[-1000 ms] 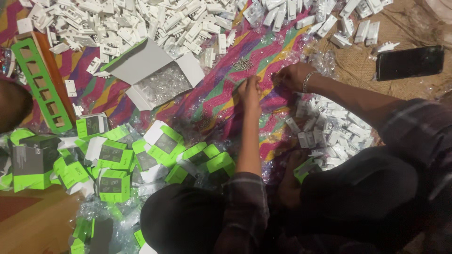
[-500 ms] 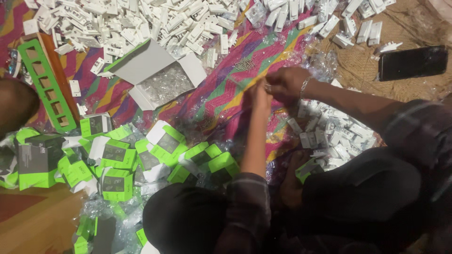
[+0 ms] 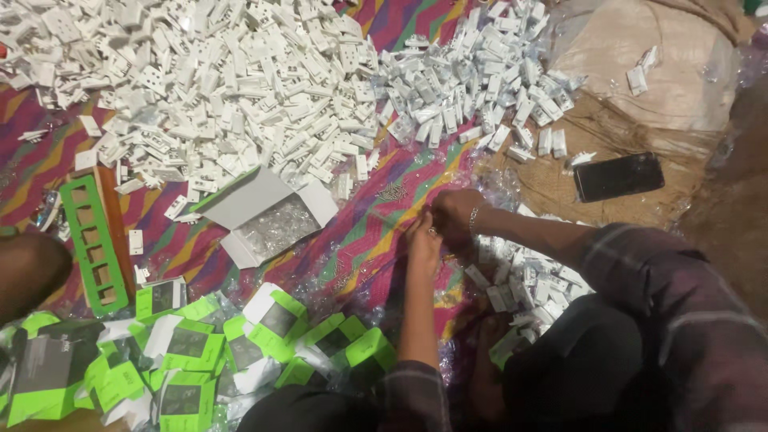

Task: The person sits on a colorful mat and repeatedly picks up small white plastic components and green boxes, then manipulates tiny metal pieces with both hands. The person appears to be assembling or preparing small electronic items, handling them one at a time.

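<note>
My left hand (image 3: 422, 242) reaches up from the bottom middle and my right hand (image 3: 454, 214) comes in from the right. They meet fingertip to fingertip over the striped multicoloured cloth (image 3: 376, 232). Their fingers are curled around something small that I cannot make out. A heap of small white plastic parts (image 3: 524, 282) lies just right of the hands, beside my knee. An open white carton (image 3: 268, 214) with clear little bags inside sits to the left of the hands.
A wide pile of white plastic socket parts (image 3: 240, 88) covers the top. Green-and-white packing boxes (image 3: 192, 344) crowd the bottom left, with a green slotted strip (image 3: 94, 240) above them. A black phone (image 3: 618, 176) lies on sacking (image 3: 664, 88). Another person's limb (image 3: 28, 272) shows at left.
My right hand has moved left to meet my left hand, so the two now touch. The view has tilted, showing more of the white pile at the top.
</note>
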